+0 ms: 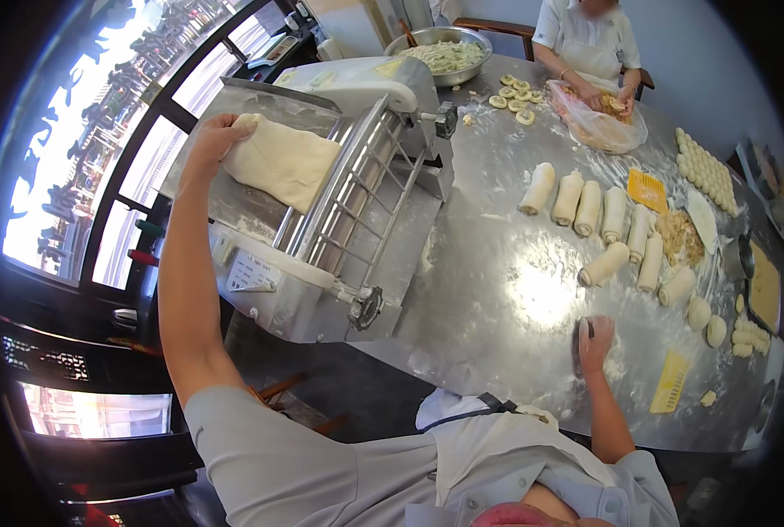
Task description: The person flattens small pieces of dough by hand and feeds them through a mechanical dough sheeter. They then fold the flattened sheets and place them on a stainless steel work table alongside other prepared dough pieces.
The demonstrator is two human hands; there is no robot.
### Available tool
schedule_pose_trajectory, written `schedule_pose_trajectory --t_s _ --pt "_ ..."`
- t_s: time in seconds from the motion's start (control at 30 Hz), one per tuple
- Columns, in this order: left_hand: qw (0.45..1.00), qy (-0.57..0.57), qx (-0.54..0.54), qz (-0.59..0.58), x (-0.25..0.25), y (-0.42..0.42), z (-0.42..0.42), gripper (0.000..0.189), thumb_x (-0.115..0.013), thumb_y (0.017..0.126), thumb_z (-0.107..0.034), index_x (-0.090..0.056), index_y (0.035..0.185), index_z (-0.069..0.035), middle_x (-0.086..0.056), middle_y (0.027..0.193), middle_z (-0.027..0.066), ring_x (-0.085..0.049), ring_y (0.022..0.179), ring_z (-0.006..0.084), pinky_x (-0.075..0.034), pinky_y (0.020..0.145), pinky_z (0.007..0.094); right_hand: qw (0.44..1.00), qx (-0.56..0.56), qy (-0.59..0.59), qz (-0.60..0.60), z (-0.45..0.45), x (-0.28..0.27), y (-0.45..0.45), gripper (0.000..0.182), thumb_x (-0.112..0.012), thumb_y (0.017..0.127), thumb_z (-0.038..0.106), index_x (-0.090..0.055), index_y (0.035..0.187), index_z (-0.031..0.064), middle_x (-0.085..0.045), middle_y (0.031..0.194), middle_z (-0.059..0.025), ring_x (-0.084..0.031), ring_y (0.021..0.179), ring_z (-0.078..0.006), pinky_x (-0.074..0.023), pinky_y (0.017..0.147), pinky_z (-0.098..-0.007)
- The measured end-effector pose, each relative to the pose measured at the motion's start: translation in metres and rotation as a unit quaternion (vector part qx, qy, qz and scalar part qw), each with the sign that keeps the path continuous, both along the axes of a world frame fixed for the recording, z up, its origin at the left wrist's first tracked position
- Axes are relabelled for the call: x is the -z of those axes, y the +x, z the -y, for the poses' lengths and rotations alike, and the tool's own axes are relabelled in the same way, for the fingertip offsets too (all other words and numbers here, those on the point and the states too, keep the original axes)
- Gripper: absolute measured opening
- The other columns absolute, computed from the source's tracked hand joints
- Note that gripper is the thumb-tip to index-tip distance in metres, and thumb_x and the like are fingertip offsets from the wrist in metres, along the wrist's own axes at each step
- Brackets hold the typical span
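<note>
My left hand pinches the far left corner of a flat, folded dough sheet. The sheet lies on the metal feed tray of a dough sheeter, its right edge up against the steel rollers. On the steel table, my right hand rests with its fingers curled toward the surface. A small dark spot shows at those fingers, and whether they hold anything is hidden. Beyond that hand lie several rolled dough logs, with one log nearer to it than the rest.
Across the table a co-worker handles filling in a plastic bag. A steel bowl of chopped filling stands behind the sheeter. Small dough pieces, an orange scraper and a yellow scraper lie to the right.
</note>
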State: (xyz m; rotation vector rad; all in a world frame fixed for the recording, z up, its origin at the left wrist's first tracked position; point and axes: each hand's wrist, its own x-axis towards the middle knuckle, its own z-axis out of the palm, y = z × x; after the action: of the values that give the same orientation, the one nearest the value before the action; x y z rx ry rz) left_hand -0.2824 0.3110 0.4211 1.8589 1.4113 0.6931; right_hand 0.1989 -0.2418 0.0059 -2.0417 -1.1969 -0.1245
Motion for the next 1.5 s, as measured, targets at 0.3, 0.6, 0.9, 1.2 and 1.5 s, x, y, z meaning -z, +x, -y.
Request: schedule_pose_trajectory --t_s 0.3,0.6,0.9,1.2,1.5 --pt "0.98 0.051 0.05 -0.186 0.015 0.011 -0.004 0.038 -0.079 0.087 -0.022 -0.072 0.117 0.001 -0.075 0.1 0.0084 -0.069 0.085 0.0162 -0.053 0.078 0.0315 0.921 -0.035 0.091 -0.378 -0.087 -0.022 -0.048 0.013 -0.064 0.101 0.012 -0.066 0.1 -0.0009 -0.063 0.089 -0.0036 -0.059 0.082 -0.01 -0.0496 0.075 -0.0275" --pt "0.966 0.167 0.042 -0.192 0.014 0.0 0.048 0.044 -0.074 0.093 -0.022 -0.066 0.131 0.001 -0.072 0.114 0.0126 -0.068 0.104 0.0176 -0.053 0.09 0.0326 0.668 -0.242 0.037 -0.703 -0.282 -0.087 -0.169 0.035 -0.057 0.108 0.032 -0.064 0.122 0.0006 -0.069 0.105 -0.0089 -0.068 0.092 -0.0173 -0.0574 0.083 -0.0311" --pt "0.946 0.21 0.239 -0.065 0.001 0.026 0.303 0.028 -0.077 0.088 -0.018 -0.076 0.108 0.002 -0.077 0.094 0.0144 -0.075 0.09 0.0254 -0.059 0.083 0.0369 0.434 -0.257 0.08 -0.86 -0.394 -0.078 -0.26 0.063 -0.044 0.109 0.054 -0.049 0.143 0.0012 -0.066 0.131 -0.02 -0.071 0.1 -0.0298 -0.06 0.089 -0.0414" --pt "0.936 -0.195 0.294 0.013 0.154 0.05 0.358 0.041 -0.078 0.089 -0.008 -0.067 0.128 -0.001 -0.073 0.119 0.0139 -0.07 0.11 0.0273 -0.054 0.095 0.0366 0.423 -0.175 0.108 -0.883 -0.402 -0.094 -0.279 0.055 -0.073 0.096 0.049 -0.062 0.13 0.0081 -0.072 0.111 -0.0089 -0.072 0.096 -0.022 -0.0614 0.081 -0.0414" --pt "0.885 -0.372 0.038 0.279 0.331 0.1 0.356 0.032 -0.062 0.105 -0.019 -0.062 0.132 -0.002 -0.07 0.118 0.0059 -0.065 0.107 0.0175 -0.051 0.094 0.0316 0.502 -0.134 0.219 -0.826 -0.361 -0.073 -0.25 0.037 -0.069 0.101 0.025 -0.06 0.129 0.0033 -0.071 0.116 -0.0108 -0.072 0.099 -0.0203 -0.0614 0.084 -0.0355"
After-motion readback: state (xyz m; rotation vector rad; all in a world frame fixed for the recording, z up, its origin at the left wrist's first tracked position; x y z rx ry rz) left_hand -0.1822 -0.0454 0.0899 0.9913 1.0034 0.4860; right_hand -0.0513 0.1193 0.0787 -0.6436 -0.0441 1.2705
